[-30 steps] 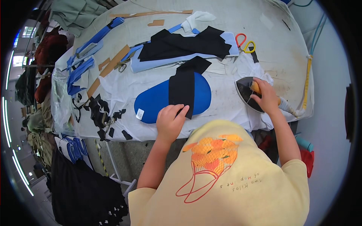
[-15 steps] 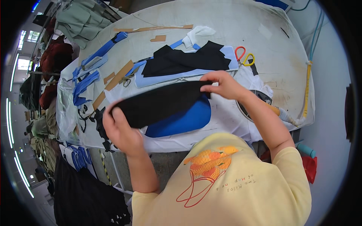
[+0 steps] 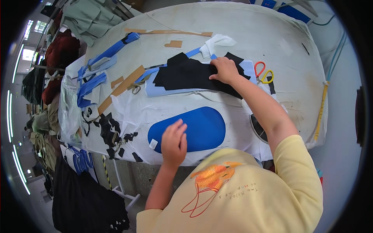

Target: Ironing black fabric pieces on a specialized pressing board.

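Leftmost, blue fabric strips (image 3: pixel 91 83) lie along the left side of the white work table (image 3: pixel 272 35), with black fabric scraps (image 3: pixel 107 130) scattered just nearer on the white cloth. Next to the right, brown card strips (image 3: pixel 120 87) run slantwise toward the far side. Near the middle, the left hand (image 3: pixel 173 143) rests flat, fingers spread, on the near edge of a blue oval pad (image 3: pixel 194 130); it grips nothing. Farther away, a heap of black fabric pieces (image 3: pixel 186 73) sits on a pale blue panel (image 3: pixel 167 89), and the right hand (image 3: pixel 225 70) presses down on the right end of that heap, fingers bent, palm down. The two hands are well apart. Just right of the right hand lie scissors with red and yellow handles (image 3: pixel 263 72). At the table's right edge hangs a yellow measuring tape (image 3: pixel 320 112).
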`<act>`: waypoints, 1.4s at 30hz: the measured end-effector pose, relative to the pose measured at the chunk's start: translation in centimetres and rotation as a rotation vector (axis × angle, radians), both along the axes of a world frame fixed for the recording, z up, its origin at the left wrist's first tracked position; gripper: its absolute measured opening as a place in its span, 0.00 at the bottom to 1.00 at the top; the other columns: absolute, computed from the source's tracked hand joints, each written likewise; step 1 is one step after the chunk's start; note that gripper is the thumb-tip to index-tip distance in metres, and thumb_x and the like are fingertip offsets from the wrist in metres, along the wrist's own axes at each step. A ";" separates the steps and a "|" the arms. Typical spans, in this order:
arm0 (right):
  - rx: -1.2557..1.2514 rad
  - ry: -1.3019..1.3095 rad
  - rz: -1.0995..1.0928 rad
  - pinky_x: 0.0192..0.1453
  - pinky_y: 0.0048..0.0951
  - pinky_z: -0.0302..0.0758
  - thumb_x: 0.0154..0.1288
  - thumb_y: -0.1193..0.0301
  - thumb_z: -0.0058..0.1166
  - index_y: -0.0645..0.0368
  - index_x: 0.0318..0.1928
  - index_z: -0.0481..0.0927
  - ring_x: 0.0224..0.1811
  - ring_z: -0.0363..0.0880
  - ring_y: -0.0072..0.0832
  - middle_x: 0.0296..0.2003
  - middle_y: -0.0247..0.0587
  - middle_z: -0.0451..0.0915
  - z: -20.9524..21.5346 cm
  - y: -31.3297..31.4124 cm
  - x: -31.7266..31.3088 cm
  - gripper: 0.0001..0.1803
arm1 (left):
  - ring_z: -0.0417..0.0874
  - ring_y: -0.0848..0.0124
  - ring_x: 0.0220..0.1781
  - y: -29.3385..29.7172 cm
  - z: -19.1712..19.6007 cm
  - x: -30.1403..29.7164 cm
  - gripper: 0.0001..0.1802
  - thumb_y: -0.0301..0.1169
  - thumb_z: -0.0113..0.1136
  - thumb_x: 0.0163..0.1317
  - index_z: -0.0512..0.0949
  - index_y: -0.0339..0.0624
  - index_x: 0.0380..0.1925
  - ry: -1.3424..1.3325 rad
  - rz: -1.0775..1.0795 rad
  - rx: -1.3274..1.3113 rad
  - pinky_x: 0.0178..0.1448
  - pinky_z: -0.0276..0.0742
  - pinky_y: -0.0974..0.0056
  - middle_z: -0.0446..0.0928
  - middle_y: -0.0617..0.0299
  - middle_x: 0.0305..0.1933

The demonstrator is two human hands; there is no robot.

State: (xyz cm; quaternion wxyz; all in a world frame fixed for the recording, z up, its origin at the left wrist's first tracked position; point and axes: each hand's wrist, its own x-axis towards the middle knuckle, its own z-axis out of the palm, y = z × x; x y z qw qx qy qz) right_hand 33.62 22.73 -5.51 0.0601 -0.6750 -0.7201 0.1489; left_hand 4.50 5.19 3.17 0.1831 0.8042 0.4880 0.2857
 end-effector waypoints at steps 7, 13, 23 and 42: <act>-0.133 -0.161 -0.008 0.52 0.47 0.76 0.41 0.48 0.77 0.53 0.47 0.81 0.52 0.81 0.43 0.44 0.43 0.83 0.4 1.6 -1.6 0.35 | 0.81 0.55 0.52 -5.9 -1.0 -0.5 0.17 0.17 0.59 0.54 0.82 0.41 0.45 -0.068 0.007 -0.069 0.55 0.75 0.54 0.81 0.55 0.52; -0.202 -0.142 0.027 0.53 0.47 0.76 0.48 0.52 0.73 0.52 0.48 0.83 0.55 0.79 0.43 0.47 0.43 0.82 -0.7 2.2 -0.4 0.29 | 0.84 0.61 0.45 -9.0 -2.8 -1.8 0.15 0.21 0.59 0.59 0.81 0.40 0.46 -0.234 0.081 -0.256 0.44 0.80 0.61 0.81 0.56 0.50; -0.263 0.576 -0.100 0.54 0.33 0.74 0.55 0.62 0.65 0.64 0.48 0.81 0.47 0.80 0.35 0.43 0.45 0.83 2.8 4.3 1.8 0.24 | 0.78 0.66 0.60 -9.9 -6.4 -1.9 0.18 0.34 0.56 0.72 0.72 0.45 0.60 -1.428 0.467 -1.307 0.65 0.71 0.58 0.74 0.61 0.60; -0.460 1.189 0.217 0.68 0.26 0.68 0.56 0.76 0.67 0.61 0.69 0.64 0.60 0.72 0.25 0.57 0.38 0.76 14.3 2.3 -1.9 0.40 | 0.78 0.59 0.61 -9.8 -8.5 -5.1 0.22 0.42 0.45 0.77 0.66 0.39 0.62 -1.387 0.476 -1.216 0.64 0.73 0.56 0.73 0.50 0.62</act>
